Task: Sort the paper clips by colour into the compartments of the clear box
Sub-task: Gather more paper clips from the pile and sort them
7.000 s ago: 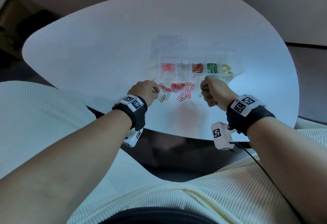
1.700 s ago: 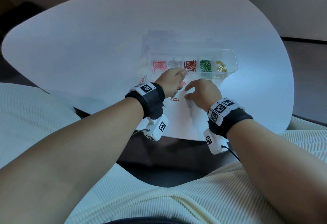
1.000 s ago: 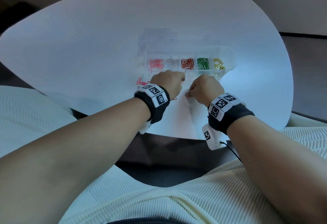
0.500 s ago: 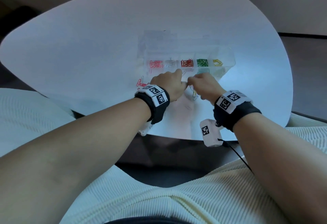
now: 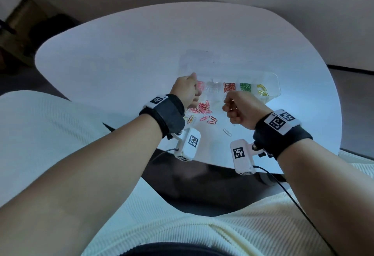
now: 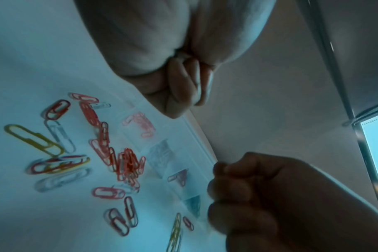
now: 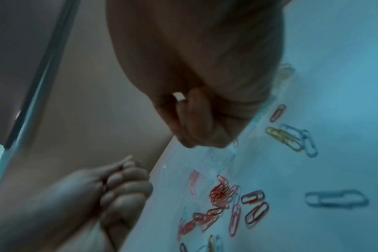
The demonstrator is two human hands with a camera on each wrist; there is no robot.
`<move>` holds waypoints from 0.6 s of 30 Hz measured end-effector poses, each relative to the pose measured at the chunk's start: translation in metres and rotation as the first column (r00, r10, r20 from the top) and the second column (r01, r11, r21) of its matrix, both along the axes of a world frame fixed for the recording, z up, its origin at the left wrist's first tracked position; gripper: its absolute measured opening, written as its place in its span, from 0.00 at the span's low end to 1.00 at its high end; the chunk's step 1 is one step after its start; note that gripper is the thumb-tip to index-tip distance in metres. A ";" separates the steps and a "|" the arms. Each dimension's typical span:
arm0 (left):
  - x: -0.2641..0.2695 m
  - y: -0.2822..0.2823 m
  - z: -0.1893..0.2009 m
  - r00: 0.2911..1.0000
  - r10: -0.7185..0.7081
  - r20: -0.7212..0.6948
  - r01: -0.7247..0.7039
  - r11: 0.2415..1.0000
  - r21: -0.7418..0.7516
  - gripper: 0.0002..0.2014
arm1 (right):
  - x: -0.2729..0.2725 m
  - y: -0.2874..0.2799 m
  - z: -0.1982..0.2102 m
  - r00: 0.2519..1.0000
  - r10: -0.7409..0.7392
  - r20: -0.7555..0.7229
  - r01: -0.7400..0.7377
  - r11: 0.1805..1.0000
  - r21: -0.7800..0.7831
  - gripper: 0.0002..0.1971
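Both grips are curled into fists above the white surface (image 5: 121, 57); whether the left hand (image 5: 185, 89) or right hand (image 5: 241, 109) holds a clip, I cannot tell. Loose paper clips (image 5: 203, 110) lie between them, near the clear box (image 5: 273, 79).

The hands are parting: the left hand (image 5: 185, 91) is reaching the box's (image 5: 273, 77) pink end (fingers curled), uncovering loose clips (image 5: 203, 109).
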State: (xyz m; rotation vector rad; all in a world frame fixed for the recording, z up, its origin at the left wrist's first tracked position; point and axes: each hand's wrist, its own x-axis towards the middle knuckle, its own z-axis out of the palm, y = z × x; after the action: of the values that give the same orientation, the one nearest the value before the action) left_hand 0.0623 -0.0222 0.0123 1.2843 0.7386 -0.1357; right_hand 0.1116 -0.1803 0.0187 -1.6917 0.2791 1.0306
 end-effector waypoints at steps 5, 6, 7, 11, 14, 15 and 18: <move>0.013 0.012 0.013 0.996 0.020 -0.082 -0.014 0.997 0.074 0.14 | -0.001 0.031 0.007 0.871 0.409 0.271 -0.310 0.888 -0.341 0.06; 0.015 0.016 0.013 0.993 0.020 -0.116 -0.009 0.995 0.100 0.14 | 0.002 0.038 0.009 0.887 0.345 0.306 -0.255 0.920 -0.297 0.06; 0.017 0.019 0.012 0.989 0.025 -0.148 -0.007 0.992 0.124 0.14 | 0.005 0.045 0.011 0.921 0.213 0.326 -0.146 0.965 -0.217 0.06; 0.023 0.029 0.010 0.975 0.047 -0.217 -0.009 0.985 0.175 0.12 | 0.019 0.067 0.021 0.952 -0.273 0.136 0.244 0.950 0.194 0.02; 0.026 0.031 0.008 0.972 0.061 -0.226 -0.015 0.980 0.201 0.12 | 0.021 0.073 0.018 0.978 -0.208 -0.001 0.200 0.940 0.275 0.17; 0.028 0.030 0.008 0.973 0.067 -0.220 -0.022 0.979 0.204 0.12 | 0.021 0.073 0.015 0.988 -0.152 -0.018 0.152 0.955 0.253 0.22; 0.037 0.025 0.009 0.984 0.083 -0.155 -0.050 0.977 0.206 0.13 | 0.020 0.069 0.011 0.993 -0.116 -0.035 0.121 0.963 0.239 0.23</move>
State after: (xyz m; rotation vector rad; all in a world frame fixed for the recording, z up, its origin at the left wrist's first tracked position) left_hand 0.0990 0.0025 0.0218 1.4512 0.9542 -0.1147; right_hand 0.1320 -0.1110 0.0298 -1.4292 0.2539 0.9531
